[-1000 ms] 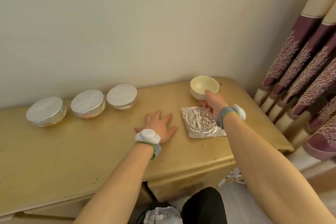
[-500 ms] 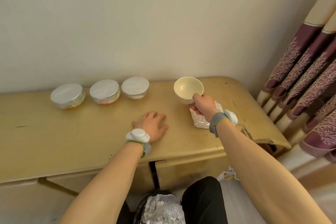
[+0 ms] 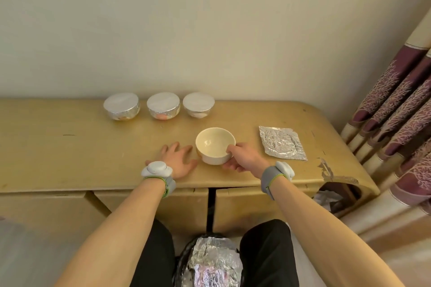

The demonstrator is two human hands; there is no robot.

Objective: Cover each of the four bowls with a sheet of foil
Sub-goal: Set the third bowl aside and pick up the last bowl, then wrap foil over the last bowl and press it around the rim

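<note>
An empty cream bowl (image 3: 213,144) stands uncovered near the front middle of the wooden table (image 3: 70,154). My right hand (image 3: 243,158) grips its right rim, thumb on the edge and fingers under the side. Just left of the bowl, my left hand (image 3: 178,158) rests flat on the table with fingers spread. A crumpled foil sheet (image 3: 281,142) lies flat to the right of the bowl. Three foil-covered bowls stand in a row by the wall: left (image 3: 121,106), middle (image 3: 163,105), right (image 3: 198,104).
Purple patterned curtains (image 3: 401,109) hang at the right. The table's right front corner has chipped veneer (image 3: 326,170). Below the table edge, between my knees, sits a dark bin holding crumpled foil (image 3: 214,261).
My right hand took hold of the bowl at the back right and carried it left and toward me, down to the table's front. The foil sheet now lies uncovered. The left hand stayed put.
</note>
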